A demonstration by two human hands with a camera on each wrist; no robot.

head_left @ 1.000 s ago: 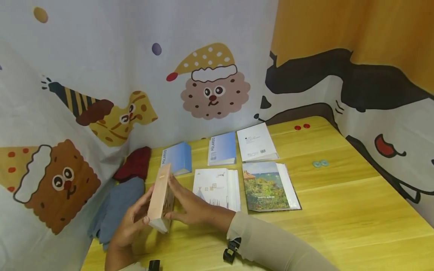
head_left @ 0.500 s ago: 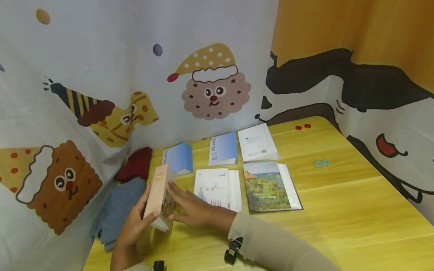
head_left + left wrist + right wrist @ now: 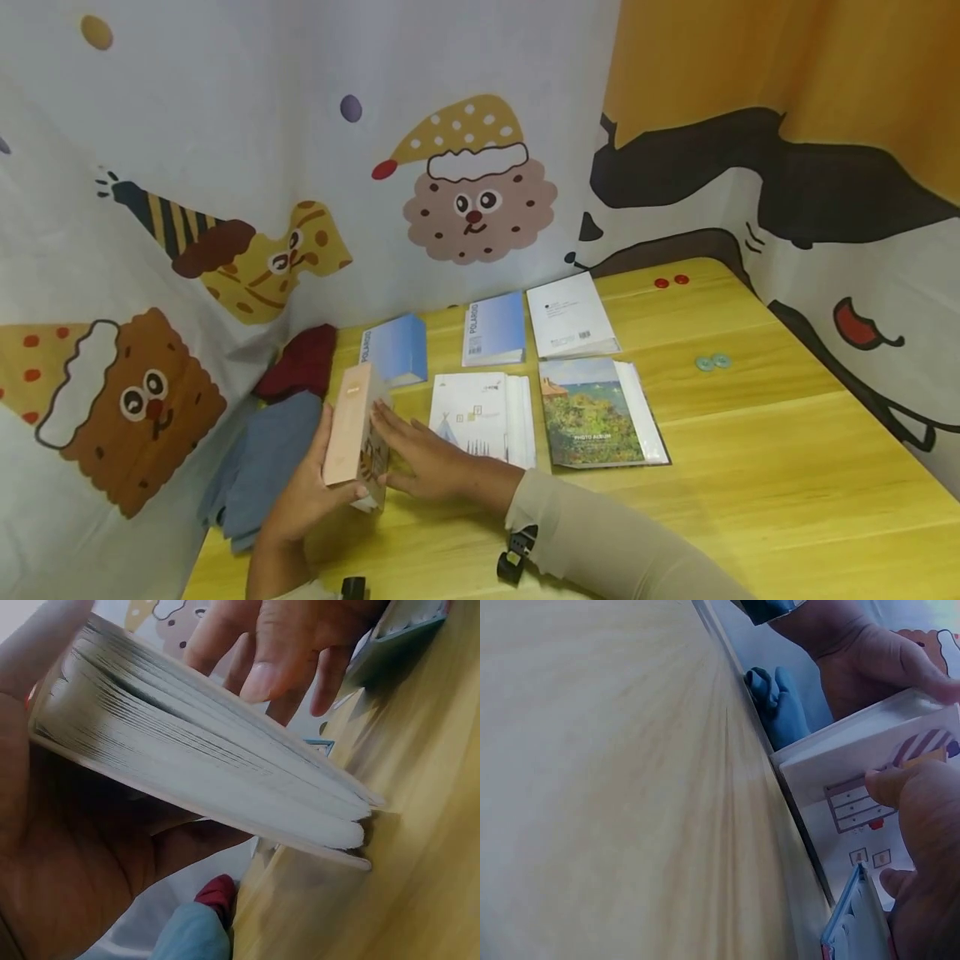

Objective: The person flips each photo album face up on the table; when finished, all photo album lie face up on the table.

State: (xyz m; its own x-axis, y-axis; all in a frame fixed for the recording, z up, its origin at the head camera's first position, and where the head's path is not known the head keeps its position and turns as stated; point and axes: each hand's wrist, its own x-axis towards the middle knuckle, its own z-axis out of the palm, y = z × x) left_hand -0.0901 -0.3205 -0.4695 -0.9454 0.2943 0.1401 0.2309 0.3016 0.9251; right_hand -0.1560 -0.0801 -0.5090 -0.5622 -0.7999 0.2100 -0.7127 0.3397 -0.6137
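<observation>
A thick photo album (image 3: pixel 347 433) with a pale pink spine stands on edge at the table's left, spine facing up and toward me. My left hand (image 3: pixel 300 496) grips it from the left, thumb along its lower end. Against the illustrated right cover rest the fairly straight fingers of my right hand (image 3: pixel 427 458). The left wrist view shows the album's page edges (image 3: pixel 187 757), slightly fanned between two covers. In the right wrist view, a drawn dresser shows on the cover (image 3: pixel 810 776), partly behind the right hand (image 3: pixel 937 840).
Behind lie two blue albums (image 3: pixel 495 329) and a white one (image 3: pixel 570 315). Nearer are a white illustrated album (image 3: pixel 468 412) and a landscape album (image 3: pixel 588 417). Grey-blue cloth (image 3: pixel 262 467) and dark red cloth (image 3: pixel 300 362) lie left; red buttons (image 3: pixel 671 282) and green buttons (image 3: pixel 712 362) right.
The left hand has shifted its hold, its thumb moving right along the album's lower end. The album has turned slightly, showing more of its right cover. The right hand stays against that cover.
</observation>
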